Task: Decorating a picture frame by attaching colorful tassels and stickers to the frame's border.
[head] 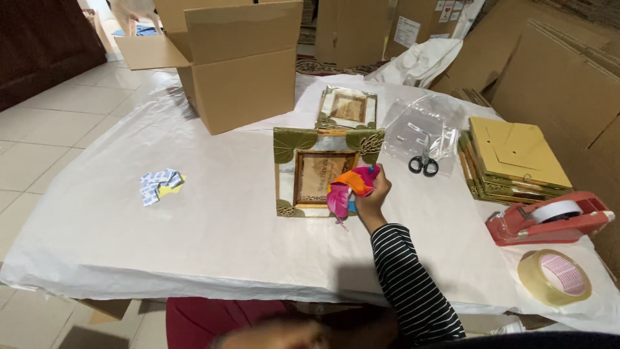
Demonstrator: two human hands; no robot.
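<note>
Right hand [373,197] gripping colourful cloth [349,186] (one), two picture frames [326,171]

From my remote view, the left hand [278,335] is only a blur at the bottom edge; I cannot tell its grip. The right hand [373,194] and its bright cloth [349,184] cover part of the picture frame [323,171], hiding its right side. Print on the frame too small to read. Small blue packets [160,184] too small to identify. Cardboard box [239,61] cut by the top edge.
</note>
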